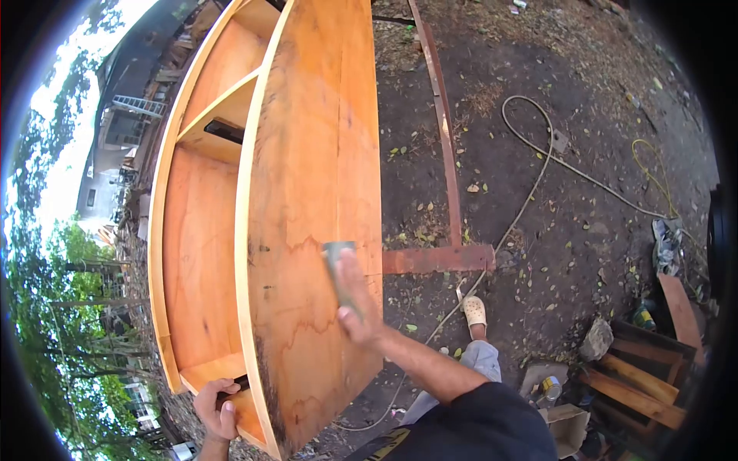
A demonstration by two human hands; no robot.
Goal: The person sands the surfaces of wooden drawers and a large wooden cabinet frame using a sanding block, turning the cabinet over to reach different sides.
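A long wooden shelf unit [315, 154] with open compartments stands in front of me, its broad orange-brown side panel facing me and marked with dark stains. My right hand [360, 303], slightly blurred, presses a flat grey-green sanding block [338, 252] against that panel, the thumb along its lower edge. At the near end of the unit, my left hand [215, 407] grips the end board with curled fingers, beside a dark slot in the wood. Some of its fingertips are hidden in there.
A rusty metal frame [438, 257] supports or lies beneath the unit. A hose [538, 165] loops over the leaf-strewn dirt. Wood pieces [638, 392], a stone [596, 339], a can [551, 386] and a cardboard box [567, 430] sit at lower right, near my clog [474, 310].
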